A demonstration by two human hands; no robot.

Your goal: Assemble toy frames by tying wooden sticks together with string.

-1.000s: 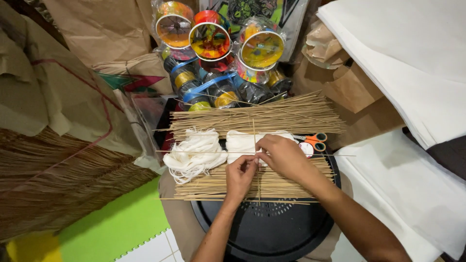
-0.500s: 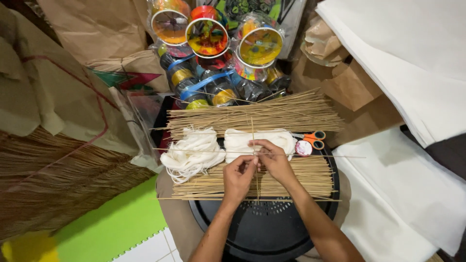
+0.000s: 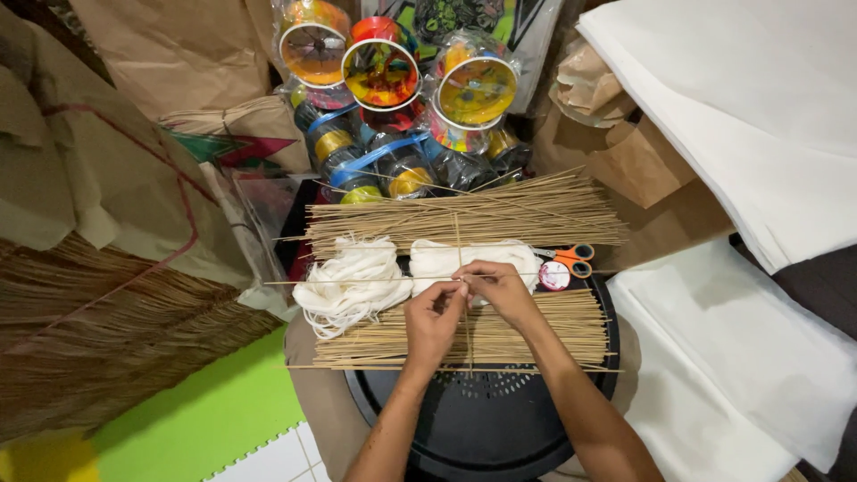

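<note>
My left hand [image 3: 432, 319] and my right hand [image 3: 496, 288] meet over a black round tray [image 3: 486, 419], fingertips pinched together where two thin bamboo sticks [image 3: 461, 268] cross, one upright and one lying sideways. Under my hands lies a flat bundle of thin sticks [image 3: 536, 321]. A second, longer bundle of sticks [image 3: 464, 214] lies farther back. Between the bundles sit two hanks of white string [image 3: 350, 284], the right one partly hidden by my right hand.
Orange-handled scissors [image 3: 569, 259] and a small round tape roll [image 3: 554, 276] lie right of my hands. Colourful spools in clear wrap [image 3: 384, 71] stand at the back. White paper sheets [image 3: 741, 107] lie on the right, brown paper and stick bundles [image 3: 98, 339] on the left.
My hands have stayed at the crossing of the two sticks, with only small finger movement. The view has shifted slightly.
</note>
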